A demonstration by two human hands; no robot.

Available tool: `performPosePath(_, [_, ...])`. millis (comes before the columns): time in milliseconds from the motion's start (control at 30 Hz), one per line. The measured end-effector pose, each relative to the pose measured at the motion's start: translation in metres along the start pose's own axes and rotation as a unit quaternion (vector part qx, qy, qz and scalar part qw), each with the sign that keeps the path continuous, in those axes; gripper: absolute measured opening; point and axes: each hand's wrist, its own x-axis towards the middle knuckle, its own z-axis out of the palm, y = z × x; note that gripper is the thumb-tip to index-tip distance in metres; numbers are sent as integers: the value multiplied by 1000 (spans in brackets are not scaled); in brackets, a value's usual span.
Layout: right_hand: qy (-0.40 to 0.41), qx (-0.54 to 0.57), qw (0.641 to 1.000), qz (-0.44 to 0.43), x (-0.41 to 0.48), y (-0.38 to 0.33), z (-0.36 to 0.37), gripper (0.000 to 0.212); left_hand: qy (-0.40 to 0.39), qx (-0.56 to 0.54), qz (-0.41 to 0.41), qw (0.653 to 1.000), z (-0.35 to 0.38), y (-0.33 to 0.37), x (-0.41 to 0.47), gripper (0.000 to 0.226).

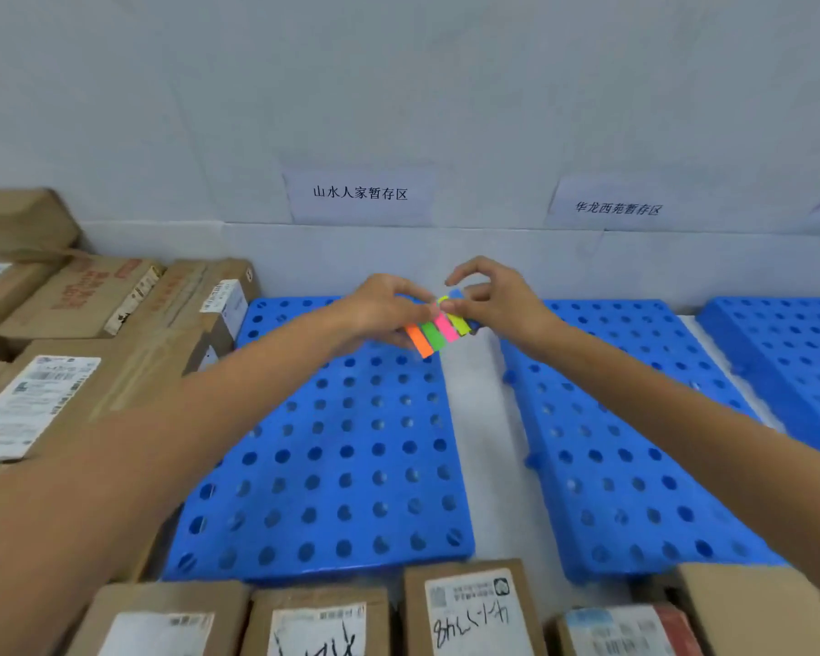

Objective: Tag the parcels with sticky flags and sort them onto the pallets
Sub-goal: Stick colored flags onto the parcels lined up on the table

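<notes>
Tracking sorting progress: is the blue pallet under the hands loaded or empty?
Empty: the pallet shows only bare holes. Parcels lie in front of it. Above, the left hand holds and the right hand pinches the sticky flags.

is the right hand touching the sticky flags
Touching. The head view shows the right hand with its fingertips pinching the top edge of the sticky flags, which the left hand holds from the other side.

Pale grey wall (398, 87) with printed paper signs (358, 196), pale floor (484, 419) below
</notes>
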Motion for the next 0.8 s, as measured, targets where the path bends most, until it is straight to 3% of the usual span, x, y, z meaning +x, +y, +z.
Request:
performPosePath(133, [-9,51,998,-33,-51,-27,8,20,32,-15,66,997,-1,1,-42,3])
performPosePath(300, [31,168,985,-28,-167,-55,37,21,57,-128,99,985,27,-19,-153,7])
performPosePath(500, [78,147,986,1,-270,-62,85,18,-2,-191,96,977,70,-57,-266,7])
performPosePath(633, [141,2,988,-57,-304,-58,107,14,6,-236,92,967,89,-78,-313,18])
performPosePath(733, [180,-168,956,-161,-313,-57,121,16,30,-262,98,960,93,-81,-331,15])
performPosePath(800, [178,-239,937,-185,-317,-57,129,26,43,-281,105,953,93,-77,-338,22])
